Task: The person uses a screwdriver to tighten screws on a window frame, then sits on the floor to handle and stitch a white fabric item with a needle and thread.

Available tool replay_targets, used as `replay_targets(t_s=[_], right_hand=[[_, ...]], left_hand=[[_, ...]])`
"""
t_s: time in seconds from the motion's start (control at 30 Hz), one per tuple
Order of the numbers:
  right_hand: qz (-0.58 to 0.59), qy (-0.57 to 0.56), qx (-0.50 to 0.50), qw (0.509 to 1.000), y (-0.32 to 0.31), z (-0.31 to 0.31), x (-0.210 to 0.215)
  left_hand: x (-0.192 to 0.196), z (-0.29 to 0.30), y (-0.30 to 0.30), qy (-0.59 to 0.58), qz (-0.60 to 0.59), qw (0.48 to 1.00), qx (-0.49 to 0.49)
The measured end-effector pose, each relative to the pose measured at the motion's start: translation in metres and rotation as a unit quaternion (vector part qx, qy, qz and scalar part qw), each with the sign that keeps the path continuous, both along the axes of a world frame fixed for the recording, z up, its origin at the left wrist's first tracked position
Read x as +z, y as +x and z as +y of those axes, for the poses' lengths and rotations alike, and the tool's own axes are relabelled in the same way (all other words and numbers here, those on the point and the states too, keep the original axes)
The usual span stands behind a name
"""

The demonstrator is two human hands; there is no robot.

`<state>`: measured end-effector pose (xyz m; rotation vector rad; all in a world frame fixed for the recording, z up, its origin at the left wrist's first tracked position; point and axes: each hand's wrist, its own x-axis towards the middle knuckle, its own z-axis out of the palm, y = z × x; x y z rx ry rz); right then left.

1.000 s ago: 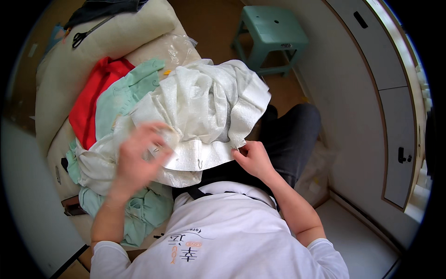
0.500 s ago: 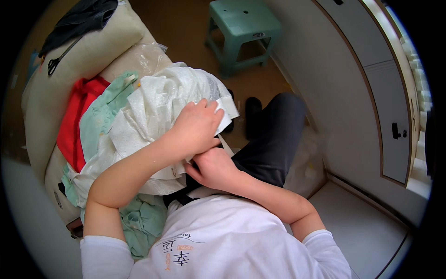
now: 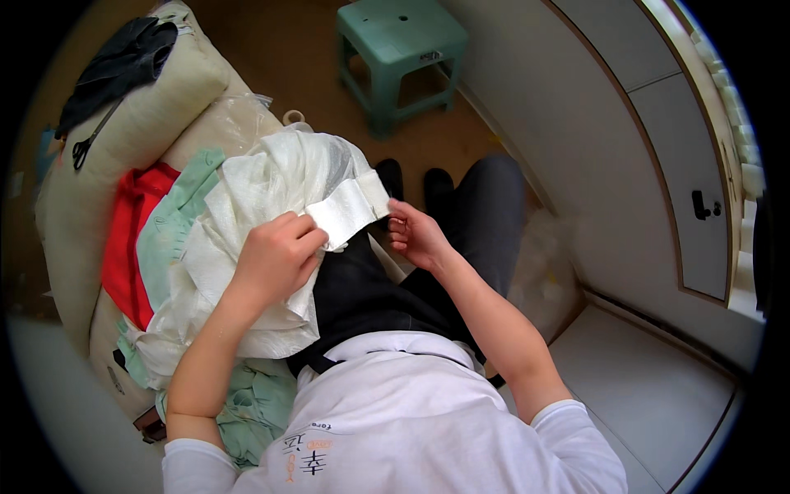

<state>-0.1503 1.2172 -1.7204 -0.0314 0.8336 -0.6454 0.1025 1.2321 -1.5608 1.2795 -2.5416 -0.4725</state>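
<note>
A bunched white, slightly shiny garment lies over my lap and the seat on the left. From it a flat, stiff white band, perhaps a cuff, stretches between my hands. My left hand grips the band's near left end, fingers bent over the cloth. At the far right end, my right hand pinches the edge between thumb and forefinger, the other fingers curled in. Part of the garment hangs below my left hand, beside my dark trousers.
Mint-green cloth and a red garment lie left of the white one. Scissors and dark denim rest on the cream cushion. A green stool stands ahead; a tape roll sits beyond the garment.
My hands were close together, the left lying across the band. Now they have drawn apart, left hand nearer and leftward, right hand farther forward, with the band flat between them.
</note>
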Motion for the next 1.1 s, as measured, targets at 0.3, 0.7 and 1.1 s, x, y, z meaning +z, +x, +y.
replay_targets(t_s=[0.3,0.7,1.1], right_hand=[[-0.097,-0.142,0.054,0.984,0.011,0.009,0.073],[-0.104,-0.177,0.125,0.971,0.048,0.071,0.195],[0.313,-0.638,0.17,0.683,0.017,0.039,0.214]], left_hand=[[0.052,0.02,0.06,-0.101,0.061,0.987,0.111],[0.043,0.099,0.006,-0.187,0.182,0.95,0.171],[0.041,0.083,0.001,-0.085,0.324,0.925,0.18]])
